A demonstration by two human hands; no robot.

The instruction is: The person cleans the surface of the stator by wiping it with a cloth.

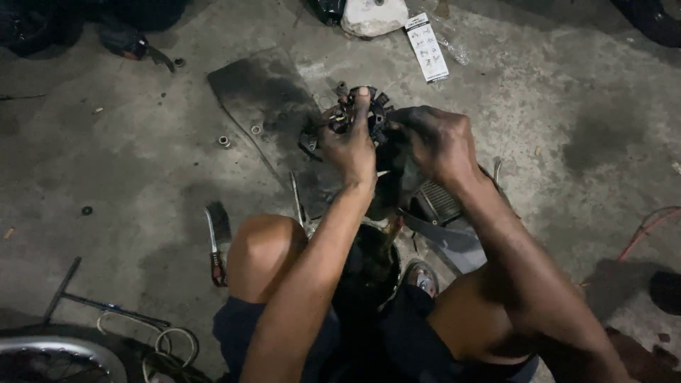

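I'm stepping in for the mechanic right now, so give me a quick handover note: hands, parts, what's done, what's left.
Left hand: gripping a dark, greasy metal assembly from the near side.
Right hand: closed on the assembly's right side.
Both hold it above the dark mat on the concrete floor.
Loose nuts lie by the mat; a brush lies near the left knee.
Done: assembly is off the floor and in hand.
Left: cannot tell how far the work is.

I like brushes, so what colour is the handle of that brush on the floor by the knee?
The brush has a red handle with a pale middle and dark bristles; the head view shows it.
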